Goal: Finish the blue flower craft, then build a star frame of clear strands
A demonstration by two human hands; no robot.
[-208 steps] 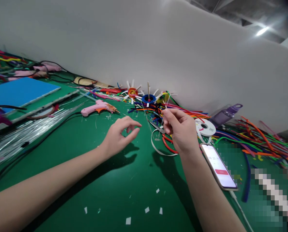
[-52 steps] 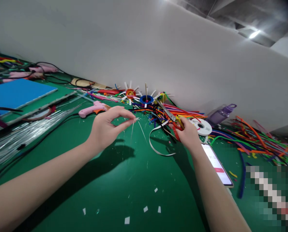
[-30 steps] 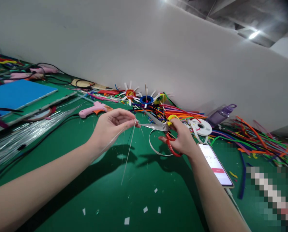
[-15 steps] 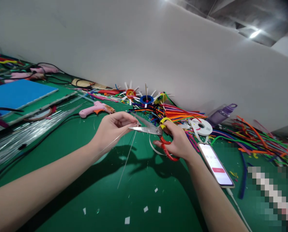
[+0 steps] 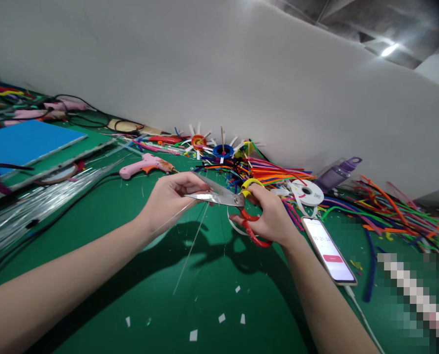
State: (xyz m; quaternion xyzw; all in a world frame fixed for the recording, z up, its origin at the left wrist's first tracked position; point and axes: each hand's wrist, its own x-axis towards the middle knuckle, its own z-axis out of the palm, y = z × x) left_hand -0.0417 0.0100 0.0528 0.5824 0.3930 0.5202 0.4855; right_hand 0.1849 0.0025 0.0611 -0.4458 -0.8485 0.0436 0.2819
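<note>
My right hand (image 5: 266, 211) grips scissors (image 5: 224, 198) with one yellow and one red handle loop. Their blades are parted and point left, right at the fingertips of my left hand (image 5: 173, 196). The left fingers are pinched together on a thin clear thread (image 5: 191, 246). One length of it slants down over the table, and another fine strand lies across my left wrist. The blades partly hide the left fingertips. Beneath the right hand, a narrow white ribbon (image 5: 236, 227) curves on the table.
A pink glue gun (image 5: 145, 166) lies at left, near silvery strips (image 5: 57, 196) and a blue board (image 5: 27, 142). Behind are flower-like pieces (image 5: 222, 151) and colourful pipe cleaners (image 5: 278, 172). At right are a ribbon spool (image 5: 307, 192), phone (image 5: 330, 250) and purple bottle (image 5: 337, 174). White scraps (image 5: 193, 335) dot the green table.
The scissors have shifted slightly left, their blades reaching further over my left fingertips. The hanging thread's lower end has moved a little down and left.
</note>
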